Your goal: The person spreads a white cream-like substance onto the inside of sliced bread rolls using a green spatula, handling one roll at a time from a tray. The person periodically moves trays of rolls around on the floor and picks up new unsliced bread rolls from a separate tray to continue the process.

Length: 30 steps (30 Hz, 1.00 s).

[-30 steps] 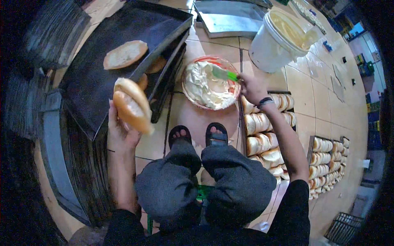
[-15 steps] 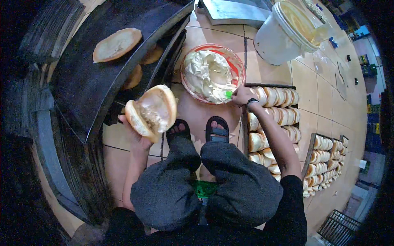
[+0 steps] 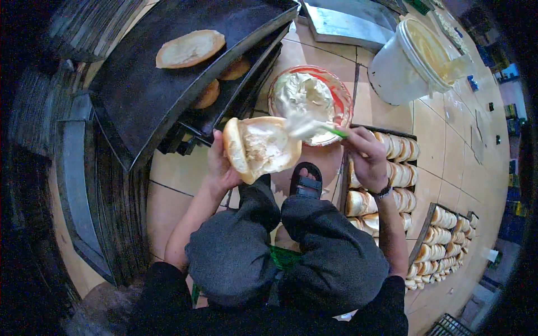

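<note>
My left hand grips a split bread bun, opened out with its pale inside facing up and streaked with white. My right hand is closed on a green-handled spatula; its cream-laden blade is blurred just above the bun's right edge. Behind them is a red-rimmed bowl of white cream. To the left, a dark baking tray carries a bun half, with more buns on the tray below it.
Trays of filled buns lie at my right. A white bucket stands behind the bowl, near a metal pan. Stacked dark trays line the left side. My feet are below the bun.
The bun has moved toward the middle and opened wider. My right hand first dipped the spatula low into the bowl, then lifted it out with cream and brought it left to the bun.
</note>
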Available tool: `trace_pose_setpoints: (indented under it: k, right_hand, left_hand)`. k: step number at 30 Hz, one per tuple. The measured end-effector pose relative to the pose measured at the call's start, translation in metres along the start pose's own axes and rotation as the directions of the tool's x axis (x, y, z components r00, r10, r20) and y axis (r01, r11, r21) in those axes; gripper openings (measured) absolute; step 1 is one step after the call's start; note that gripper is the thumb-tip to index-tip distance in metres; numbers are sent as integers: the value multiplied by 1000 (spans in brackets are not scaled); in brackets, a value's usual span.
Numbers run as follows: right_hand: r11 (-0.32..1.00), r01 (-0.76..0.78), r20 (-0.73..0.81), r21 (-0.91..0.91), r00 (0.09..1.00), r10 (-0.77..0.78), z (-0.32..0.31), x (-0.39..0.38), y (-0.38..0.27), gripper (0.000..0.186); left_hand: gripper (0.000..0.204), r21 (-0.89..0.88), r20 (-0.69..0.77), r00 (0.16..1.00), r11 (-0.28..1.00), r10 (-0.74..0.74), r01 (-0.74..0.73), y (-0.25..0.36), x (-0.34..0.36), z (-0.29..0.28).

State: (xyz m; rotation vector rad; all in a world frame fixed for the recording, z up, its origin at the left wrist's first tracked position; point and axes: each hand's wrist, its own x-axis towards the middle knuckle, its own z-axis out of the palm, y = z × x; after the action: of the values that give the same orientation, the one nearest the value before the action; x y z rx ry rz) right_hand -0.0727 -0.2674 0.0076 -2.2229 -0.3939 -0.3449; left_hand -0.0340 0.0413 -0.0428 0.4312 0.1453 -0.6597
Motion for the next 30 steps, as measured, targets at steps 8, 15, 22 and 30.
trace_pose_setpoints:
  k: [8,15,22,30]
  right_hand:
    - [783,349,322,-514,925,-201,-10,15,-37,58]
    - [869,259,343,-422,933,-112,-44,32,-60,53]
    - [831,305,297,-466,938,-179,-9,48,-64,53]
    - [836,386,542,-391,830,-130,-29,37,-68,50]
  left_hand:
    - [68,57,-37,999,998,-38,40,11,6,5]
    - [78,-118,99,995,993,-10,22,20,4,12]
    - [95,-64,253,967,997,-13,30,4,6,-1]
    - [71,71,32,998,996,47,-50,16,8,0]
